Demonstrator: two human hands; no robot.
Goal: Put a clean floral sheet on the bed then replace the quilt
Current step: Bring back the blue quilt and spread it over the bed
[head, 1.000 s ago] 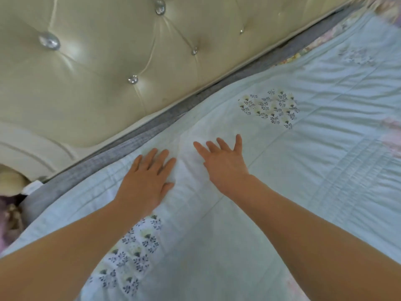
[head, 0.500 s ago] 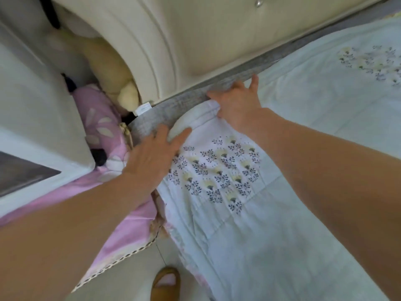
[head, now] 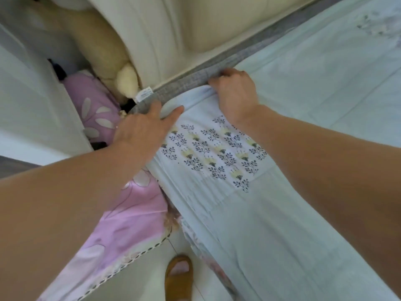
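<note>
1. While the quilt [head: 249, 213] lies spread over the bed, pale blue with a floral patch near its corner, the right hand [head: 236, 94] clutches its top edge, fingers curled over the fabric where it meets the grey mattress edge [head: 191, 82].
2. Left hand [head: 143, 127] lies flat with straight fingers at the quilt's corner, fingertips on the rounded fold, gripping nothing.
3. Quilt's top edge runs just beside the mattress band, which sits against the cream headboard [head: 173, 35].
4. Its side edge hangs over the bed's side, with a floral sheet edge [head: 219, 272] showing beneath.
5. Beside the bed, pink bedding [head: 121, 231] drapes toward the floor, close to a white cabinet [head: 32, 109].
6. A brown slipper [head: 179, 276] stands on the narrow strip of floor.
</note>
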